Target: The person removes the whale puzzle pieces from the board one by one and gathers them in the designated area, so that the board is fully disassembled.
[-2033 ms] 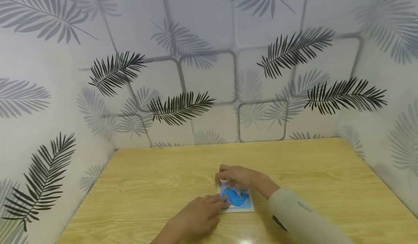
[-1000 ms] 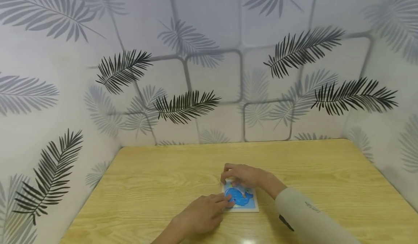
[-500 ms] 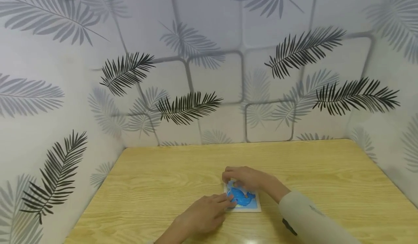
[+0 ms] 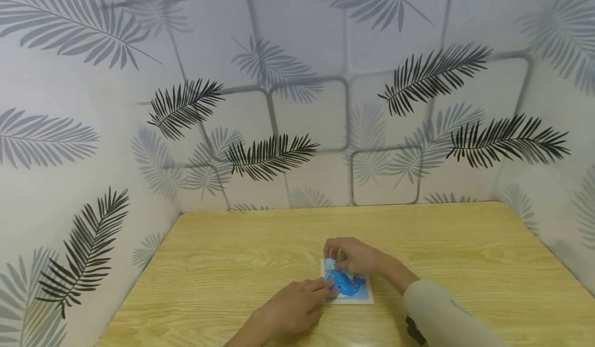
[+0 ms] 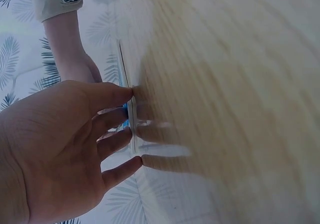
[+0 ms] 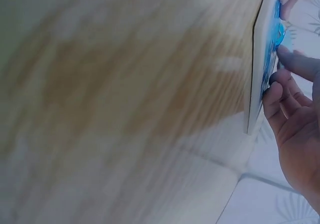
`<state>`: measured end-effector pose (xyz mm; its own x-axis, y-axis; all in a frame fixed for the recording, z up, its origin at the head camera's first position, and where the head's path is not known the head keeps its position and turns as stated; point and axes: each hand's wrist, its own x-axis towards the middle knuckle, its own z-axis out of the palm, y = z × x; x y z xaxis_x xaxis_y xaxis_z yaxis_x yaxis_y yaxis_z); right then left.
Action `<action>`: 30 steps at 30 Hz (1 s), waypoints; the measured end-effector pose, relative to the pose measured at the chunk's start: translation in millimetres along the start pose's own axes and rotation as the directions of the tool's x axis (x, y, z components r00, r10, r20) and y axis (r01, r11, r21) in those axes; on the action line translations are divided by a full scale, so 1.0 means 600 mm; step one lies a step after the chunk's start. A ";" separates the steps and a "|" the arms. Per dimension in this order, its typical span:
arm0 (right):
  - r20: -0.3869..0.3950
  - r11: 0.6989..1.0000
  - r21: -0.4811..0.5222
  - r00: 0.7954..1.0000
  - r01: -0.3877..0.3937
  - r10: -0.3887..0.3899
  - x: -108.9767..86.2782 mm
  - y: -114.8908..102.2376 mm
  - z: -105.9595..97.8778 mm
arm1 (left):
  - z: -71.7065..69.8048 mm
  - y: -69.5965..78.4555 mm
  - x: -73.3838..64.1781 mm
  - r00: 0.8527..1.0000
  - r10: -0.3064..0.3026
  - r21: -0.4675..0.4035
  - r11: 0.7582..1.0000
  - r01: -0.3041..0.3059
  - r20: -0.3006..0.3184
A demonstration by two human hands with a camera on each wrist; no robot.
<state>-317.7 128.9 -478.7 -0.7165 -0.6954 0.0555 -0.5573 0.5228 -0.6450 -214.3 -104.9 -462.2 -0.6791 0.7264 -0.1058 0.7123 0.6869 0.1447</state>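
Observation:
A small square whale puzzle board (image 4: 367,301) with a pale rim lies flat on the table, a blue whale (image 4: 345,284) on its face. My left hand (image 4: 295,305) rests at the board's left side, its fairly straight fingertips over the whale's head. In the left wrist view, the thumb (image 5: 117,94) reaches the board's edge. At the far left corner my right hand (image 4: 358,256) bends over the board, thumb and fingers pinching a small light-blue puzzle piece (image 4: 331,264). In the right wrist view, those fingers (image 6: 277,96) meet close at the board's face, mostly covering the piece.
The wood-grain table (image 4: 241,243) extends around the board to a wall (image 4: 307,171) with a leaf pattern behind it. A pale sleeve (image 4: 441,311) covers the right forearm, with a dark object (image 4: 413,331) under it at the wrist.
My right hand has shifted a little, and more of the light-blue piece now shows at its fingertips. The left hand stays on the board. The whole head view has drifted slightly.

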 end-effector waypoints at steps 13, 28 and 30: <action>-0.070 0.972 0.232 0.997 0.047 -0.031 -0.017 0.018 -0.006 | 0.001 -0.001 0.002 1.000 0.022 0.039 0.999 -0.022 -0.001; -0.147 0.940 0.337 0.984 -0.043 0.098 -0.105 0.060 -0.068 | 0.002 0.002 0.001 0.999 -0.032 -0.021 0.999 0.032 -0.003; -0.160 0.940 0.334 0.978 -0.073 0.133 -0.117 0.066 -0.071 | 0.003 0.003 0.000 0.999 -0.033 -0.021 0.999 0.033 -0.004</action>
<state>-307.2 219.6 -475.6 -0.8419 -0.5320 0.0904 -0.3315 0.3777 -0.8646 -212.8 -103.5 -463.9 -0.7030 0.7032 -0.1068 0.6856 0.7099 0.1614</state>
